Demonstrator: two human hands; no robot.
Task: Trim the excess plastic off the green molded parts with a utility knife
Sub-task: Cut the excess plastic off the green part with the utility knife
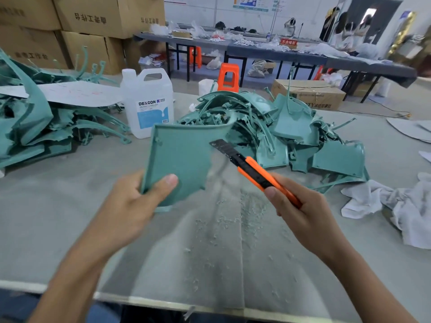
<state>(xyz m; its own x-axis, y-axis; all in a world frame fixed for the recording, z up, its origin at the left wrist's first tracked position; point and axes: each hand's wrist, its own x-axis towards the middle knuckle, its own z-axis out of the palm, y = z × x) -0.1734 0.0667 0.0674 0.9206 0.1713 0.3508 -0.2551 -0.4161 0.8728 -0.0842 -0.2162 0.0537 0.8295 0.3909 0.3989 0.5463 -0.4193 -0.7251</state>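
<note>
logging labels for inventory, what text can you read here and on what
"DEXCON": label on the white jug; the finer print below it is too small to read.
"不合格区": red sign in the background.
Stacked cardboard boxes: printed characters, too blurred to read.
Lone cardboard box at right: print too blurred to read.
Wall posters: too small to read.

Left hand [133,203] pinches green part [179,155]; right hand [300,206] grips utility knife [251,171] — both raised.

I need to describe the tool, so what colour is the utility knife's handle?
Orange, with a black slider strip, on the utility knife held in the right hand; seen in the head view.
</note>
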